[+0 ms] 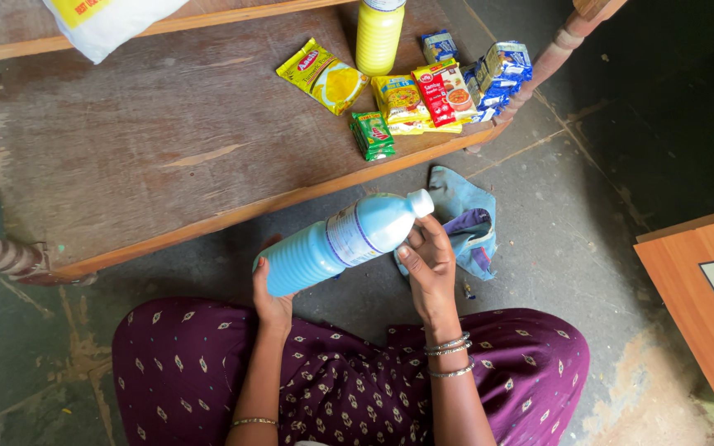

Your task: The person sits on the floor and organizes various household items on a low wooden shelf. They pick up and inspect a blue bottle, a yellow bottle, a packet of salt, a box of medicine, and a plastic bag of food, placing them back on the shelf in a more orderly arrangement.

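We hold a light blue bottle [336, 244] tilted across our lap, its white cap [421, 202] pointing toward one o'clock. Our left hand [270, 301] cups the base at about eight o'clock of the bottle, fingers wrapped under it. Our right hand [430, 264] grips the neck end at four o'clock of the cap, fingers curled narrowly around the shoulder, thumb against the label. The cap sits on the bottle, so it looks unopened as far as we can judge.

Just beyond the cap, at three o'clock, a blue cloth [466, 219] lies crumpled on the floor, untouched. On the low wooden table [150, 140] at twelve o'clock, a yellow bottle [378, 35] stands upright among small food packets [423, 95], all well apart from our hands. A white bag [105, 21] lies at the table's far edge.
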